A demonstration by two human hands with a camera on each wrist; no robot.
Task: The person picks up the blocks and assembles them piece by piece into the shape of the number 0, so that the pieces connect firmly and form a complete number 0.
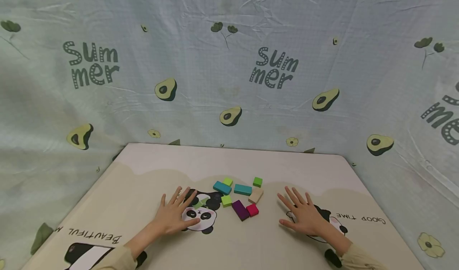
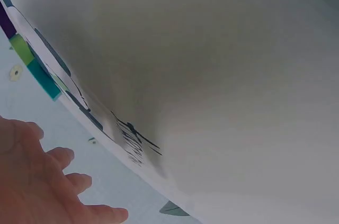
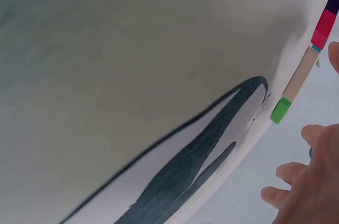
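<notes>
Both hands are spread with fingers straight and hold nothing. My left hand [image 1: 173, 216] lies over the panda print, left of a loose group of wooden blocks. My right hand [image 1: 306, 217] is on the other side of the group. Between them are two teal blocks [image 1: 243, 189], two lime cubes [image 1: 226, 200], a green cube [image 1: 257, 182], a tan block [image 1: 256, 195], a purple block [image 1: 240, 210] and a red cube [image 1: 252, 210]. The purple block and the red cube sit side by side. In the right wrist view the tan block [image 3: 300, 74] shows beyond the fingers.
The blocks lie on a pale table [image 1: 229, 246] printed with pandas and lettering. A cloth curtain [image 1: 201, 63] with avocados and "summer" lettering hangs behind the table and along its sides. The table's far edge meets this cloth.
</notes>
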